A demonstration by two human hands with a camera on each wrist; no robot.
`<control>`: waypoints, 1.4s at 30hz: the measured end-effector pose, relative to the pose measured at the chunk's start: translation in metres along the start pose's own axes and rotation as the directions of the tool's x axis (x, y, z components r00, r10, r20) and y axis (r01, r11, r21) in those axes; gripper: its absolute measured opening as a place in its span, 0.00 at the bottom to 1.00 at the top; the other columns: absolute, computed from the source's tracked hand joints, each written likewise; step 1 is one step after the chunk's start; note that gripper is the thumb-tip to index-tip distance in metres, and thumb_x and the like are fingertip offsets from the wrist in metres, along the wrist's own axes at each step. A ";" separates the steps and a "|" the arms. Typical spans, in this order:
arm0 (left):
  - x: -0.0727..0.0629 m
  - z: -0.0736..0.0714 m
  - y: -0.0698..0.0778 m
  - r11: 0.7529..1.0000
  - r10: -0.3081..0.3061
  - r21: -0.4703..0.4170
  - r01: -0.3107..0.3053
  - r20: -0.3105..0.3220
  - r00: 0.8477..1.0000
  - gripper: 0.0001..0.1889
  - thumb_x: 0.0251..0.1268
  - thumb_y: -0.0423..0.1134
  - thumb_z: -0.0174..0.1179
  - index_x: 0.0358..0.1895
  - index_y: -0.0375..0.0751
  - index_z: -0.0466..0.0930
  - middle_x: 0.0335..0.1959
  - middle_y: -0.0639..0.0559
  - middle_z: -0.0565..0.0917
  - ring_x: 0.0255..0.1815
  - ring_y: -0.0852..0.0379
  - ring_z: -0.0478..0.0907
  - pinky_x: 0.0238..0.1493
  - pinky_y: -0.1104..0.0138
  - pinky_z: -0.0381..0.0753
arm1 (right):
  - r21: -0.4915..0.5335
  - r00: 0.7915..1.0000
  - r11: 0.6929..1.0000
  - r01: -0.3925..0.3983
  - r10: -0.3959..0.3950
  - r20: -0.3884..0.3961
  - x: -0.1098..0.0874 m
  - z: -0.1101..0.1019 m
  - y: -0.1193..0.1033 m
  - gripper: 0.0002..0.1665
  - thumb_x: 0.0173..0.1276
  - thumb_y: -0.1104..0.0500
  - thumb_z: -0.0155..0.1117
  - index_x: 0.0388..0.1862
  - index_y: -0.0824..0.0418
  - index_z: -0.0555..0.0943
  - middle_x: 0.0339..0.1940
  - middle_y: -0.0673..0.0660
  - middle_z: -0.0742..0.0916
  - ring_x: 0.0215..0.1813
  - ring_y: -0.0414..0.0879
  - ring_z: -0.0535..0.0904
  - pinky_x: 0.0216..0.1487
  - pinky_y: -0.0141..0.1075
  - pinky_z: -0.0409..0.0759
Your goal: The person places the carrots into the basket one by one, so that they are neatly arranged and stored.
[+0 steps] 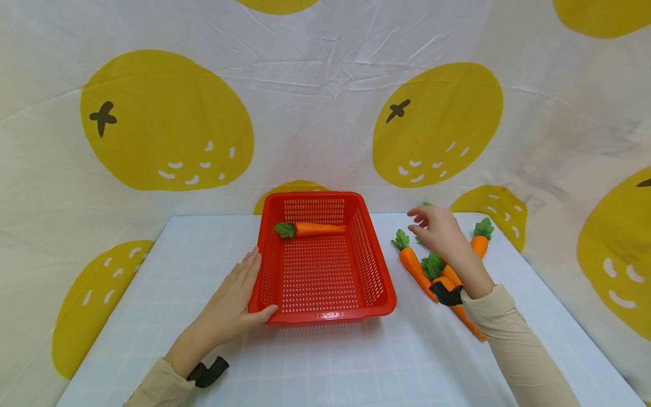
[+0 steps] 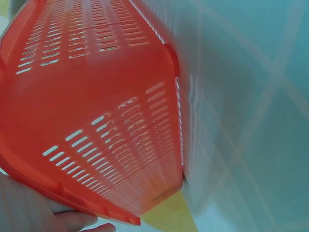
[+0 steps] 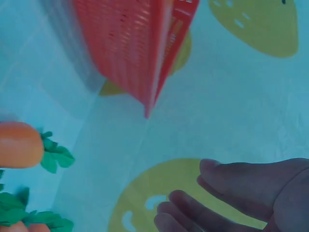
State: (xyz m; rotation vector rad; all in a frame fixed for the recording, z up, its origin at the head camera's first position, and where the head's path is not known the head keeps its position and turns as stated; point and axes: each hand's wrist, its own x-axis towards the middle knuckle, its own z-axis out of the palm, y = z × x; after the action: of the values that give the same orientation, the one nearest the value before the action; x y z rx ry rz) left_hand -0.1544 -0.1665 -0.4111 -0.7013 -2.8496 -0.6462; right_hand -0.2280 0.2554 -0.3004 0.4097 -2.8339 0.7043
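Observation:
A red perforated plastic basket [image 1: 320,277] stands mid-table with one toy-like carrot [image 1: 316,229] lying across its far end, green leaves to the left. My left hand [image 1: 231,299] rests along the basket's left side, fingers straight and thumb spread at the near left corner. In the left wrist view, fingers [image 2: 72,220] show along the basket's rim. My right hand [image 1: 438,230] hovers over the carrots to the right of the basket, holding nothing, with its thumb and fingers loosely bent and apart. Its wrist and sleeve partly cover those carrots.
Several carrots lie right of the basket, among them a left one [image 1: 414,265] and a far right one [image 1: 480,244]. A pale checked cloth [image 1: 325,373] covers the table. Behind it hangs a white curtain [image 1: 315,113] with large yellow fruit prints.

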 end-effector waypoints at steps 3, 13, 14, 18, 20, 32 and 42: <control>0.000 0.000 0.000 1.000 -0.003 -0.004 0.003 0.003 1.000 0.56 0.60 0.61 0.64 0.79 0.33 0.41 0.81 0.43 0.43 0.80 0.44 0.41 0.75 0.43 0.49 | -0.016 0.998 0.998 -0.065 0.065 0.018 -0.014 0.010 0.015 0.16 0.68 0.65 0.65 0.52 0.71 0.81 0.42 0.67 0.86 0.42 0.60 0.82 0.44 0.52 0.84; -0.001 -0.001 0.001 1.000 -0.003 0.003 0.003 0.002 1.000 0.56 0.60 0.61 0.63 0.79 0.33 0.41 0.81 0.42 0.43 0.80 0.44 0.42 0.75 0.43 0.50 | -0.125 0.989 0.983 -0.136 0.143 0.048 -0.049 0.054 0.054 0.09 0.61 0.69 0.64 0.39 0.71 0.84 0.27 0.59 0.84 0.28 0.51 0.76 0.30 0.44 0.79; -0.001 -0.001 0.001 1.000 -0.003 0.004 0.003 0.001 1.000 0.57 0.60 0.62 0.63 0.79 0.33 0.41 0.81 0.42 0.43 0.80 0.44 0.42 0.75 0.43 0.50 | -0.146 0.988 0.980 -0.136 0.145 0.051 -0.052 0.058 0.055 0.08 0.59 0.69 0.64 0.38 0.71 0.84 0.26 0.59 0.84 0.28 0.51 0.76 0.31 0.45 0.78; 0.000 -0.001 0.001 1.000 0.000 0.006 0.000 -0.002 1.000 0.57 0.60 0.62 0.63 0.79 0.33 0.41 0.81 0.42 0.44 0.80 0.44 0.42 0.75 0.43 0.50 | -0.203 0.981 0.965 -0.163 0.180 0.067 -0.061 0.067 0.059 0.06 0.59 0.69 0.66 0.36 0.71 0.84 0.27 0.60 0.84 0.27 0.52 0.76 0.31 0.48 0.79; 0.000 0.000 0.001 1.000 0.002 0.006 -0.002 -0.002 1.000 0.57 0.60 0.62 0.63 0.79 0.33 0.41 0.81 0.42 0.43 0.80 0.44 0.42 0.75 0.43 0.50 | -0.214 0.980 0.962 -0.172 0.189 0.060 -0.063 0.070 0.061 0.06 0.59 0.69 0.67 0.35 0.71 0.84 0.28 0.61 0.85 0.27 0.52 0.77 0.32 0.49 0.80; -0.001 0.001 -0.001 1.000 0.004 0.013 -0.004 -0.006 1.000 0.57 0.60 0.63 0.62 0.80 0.33 0.41 0.81 0.43 0.44 0.80 0.44 0.42 0.75 0.43 0.50 | -0.238 0.948 0.940 -0.246 0.284 0.142 -0.061 0.079 0.064 0.10 0.57 0.67 0.69 0.37 0.72 0.82 0.28 0.61 0.83 0.27 0.53 0.75 0.29 0.45 0.76; -0.002 -0.002 0.002 1.000 -0.001 -0.010 0.001 0.006 1.000 0.56 0.61 0.64 0.61 0.79 0.33 0.42 0.82 0.44 0.43 0.80 0.45 0.41 0.75 0.43 0.50 | -0.199 0.929 0.941 -0.272 0.311 0.200 -0.061 0.081 0.064 0.16 0.58 0.65 0.71 0.43 0.74 0.82 0.26 0.57 0.81 0.28 0.51 0.73 0.30 0.41 0.73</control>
State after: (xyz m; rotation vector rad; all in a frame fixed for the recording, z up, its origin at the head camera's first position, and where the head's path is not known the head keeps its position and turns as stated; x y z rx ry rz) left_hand -0.1515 -0.1667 -0.4096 -0.7046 -2.8548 -0.6606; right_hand -0.1993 0.2842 -0.4130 0.0393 -3.1837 0.4850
